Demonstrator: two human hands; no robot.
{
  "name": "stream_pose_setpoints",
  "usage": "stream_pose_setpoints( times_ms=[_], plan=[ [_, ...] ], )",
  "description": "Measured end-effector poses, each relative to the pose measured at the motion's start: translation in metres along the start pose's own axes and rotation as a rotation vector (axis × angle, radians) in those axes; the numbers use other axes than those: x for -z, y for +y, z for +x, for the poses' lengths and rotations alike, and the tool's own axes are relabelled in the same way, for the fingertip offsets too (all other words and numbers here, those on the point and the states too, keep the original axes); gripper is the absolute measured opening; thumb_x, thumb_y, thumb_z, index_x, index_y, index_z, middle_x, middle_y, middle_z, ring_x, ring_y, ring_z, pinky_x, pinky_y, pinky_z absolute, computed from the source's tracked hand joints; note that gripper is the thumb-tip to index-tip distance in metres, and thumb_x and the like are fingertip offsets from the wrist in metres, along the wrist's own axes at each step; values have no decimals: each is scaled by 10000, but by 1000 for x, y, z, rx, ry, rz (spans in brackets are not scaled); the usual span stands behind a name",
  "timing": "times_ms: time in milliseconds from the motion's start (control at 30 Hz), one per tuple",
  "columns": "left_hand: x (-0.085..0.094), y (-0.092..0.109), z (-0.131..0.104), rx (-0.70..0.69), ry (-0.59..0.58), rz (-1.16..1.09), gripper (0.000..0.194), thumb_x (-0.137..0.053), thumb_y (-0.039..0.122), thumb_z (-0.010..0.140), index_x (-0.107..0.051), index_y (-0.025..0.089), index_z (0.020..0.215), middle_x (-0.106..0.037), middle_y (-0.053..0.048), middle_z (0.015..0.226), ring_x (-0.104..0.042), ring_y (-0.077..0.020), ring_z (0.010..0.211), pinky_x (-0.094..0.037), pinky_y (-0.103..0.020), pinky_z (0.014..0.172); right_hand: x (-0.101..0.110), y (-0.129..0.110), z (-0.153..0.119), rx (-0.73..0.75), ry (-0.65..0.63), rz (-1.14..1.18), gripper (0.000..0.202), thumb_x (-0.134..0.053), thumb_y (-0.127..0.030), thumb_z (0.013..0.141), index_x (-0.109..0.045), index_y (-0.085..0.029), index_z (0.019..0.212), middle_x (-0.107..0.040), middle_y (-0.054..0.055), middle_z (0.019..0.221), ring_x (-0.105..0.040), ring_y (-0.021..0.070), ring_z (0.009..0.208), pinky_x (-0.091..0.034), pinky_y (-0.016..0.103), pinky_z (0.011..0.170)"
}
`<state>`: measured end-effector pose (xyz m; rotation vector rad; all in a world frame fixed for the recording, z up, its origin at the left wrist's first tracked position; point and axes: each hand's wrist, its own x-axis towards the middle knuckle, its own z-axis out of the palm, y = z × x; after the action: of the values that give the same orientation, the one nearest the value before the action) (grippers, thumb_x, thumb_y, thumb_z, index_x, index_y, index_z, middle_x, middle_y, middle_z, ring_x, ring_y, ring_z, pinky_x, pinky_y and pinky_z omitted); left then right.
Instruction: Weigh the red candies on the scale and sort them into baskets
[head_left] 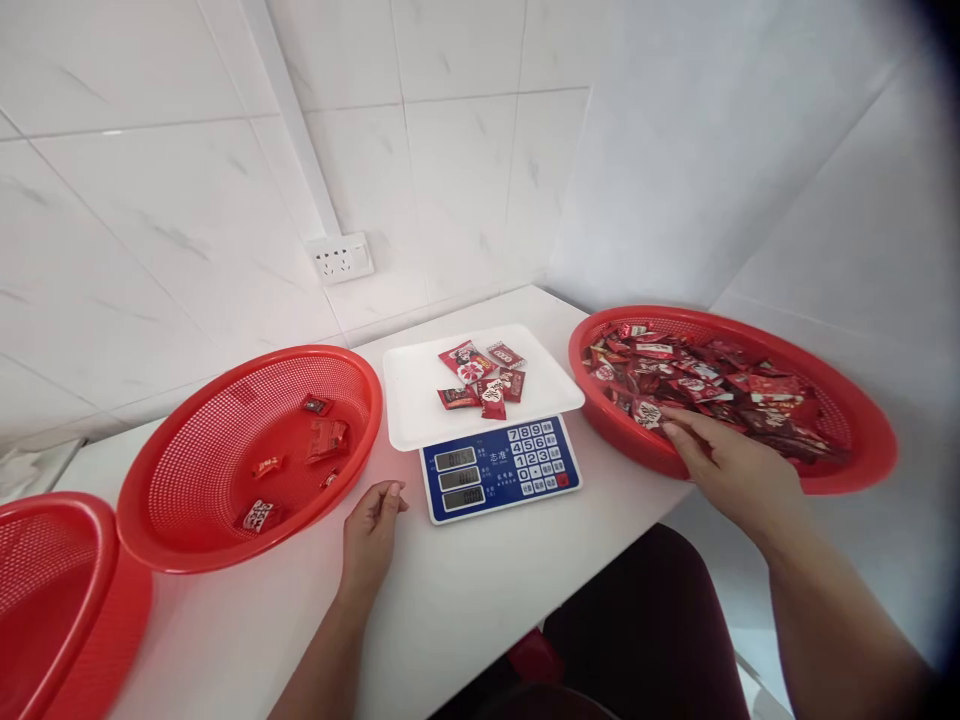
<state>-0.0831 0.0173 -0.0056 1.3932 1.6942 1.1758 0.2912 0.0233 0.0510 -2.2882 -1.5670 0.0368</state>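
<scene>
At the near rim of the right red basket (885, 440), my right hand (731, 475) pinches a small red-and-white wrapped snack packet (646, 413) between thumb and fingers. Many similar red packets fill that basket. My left hand (370, 530) rests on the table left of the scale, its fingers loosely curled with nothing visible in them. Between my hands stands a digital scale (499, 470) with a blue key panel and a white tray (412, 415). Several red packets (469, 362) lie in a loose group on the tray. The scale's small display digits are hard to read.
Another red basket (360, 375) left of the scale holds several scattered packets. Part of one more red basket (97, 530) shows at the far left. Behind the white table (442, 610) is a tiled wall with a socket (341, 258). My legs are under the table's front edge.
</scene>
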Motion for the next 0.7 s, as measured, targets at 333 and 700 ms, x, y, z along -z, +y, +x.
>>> stream_pose_setpoints(
  times_ms=[333,700],
  plan=[
    [5,6,-5,-65,109,-96,436,-390,496,847,-496,192,1141,-610,-8,728,-590,-174,763,-460,-354,798,-8,-9,-22,172,359,306,283,-395,-377,845,-615,-249,969,-674,91,950,-606,291,937,-474,431,804],
    [14,1,7,-30,189,-508,508,-373,602,813,-601,164,928,-617,-22,660,-583,-180,702,-475,-335,745,-84,-72,-79,521,-723,855,204,-528,-313,780,-660,-206,894,-654,29,795,-585,158,692,-462,253,614]
  ],
)
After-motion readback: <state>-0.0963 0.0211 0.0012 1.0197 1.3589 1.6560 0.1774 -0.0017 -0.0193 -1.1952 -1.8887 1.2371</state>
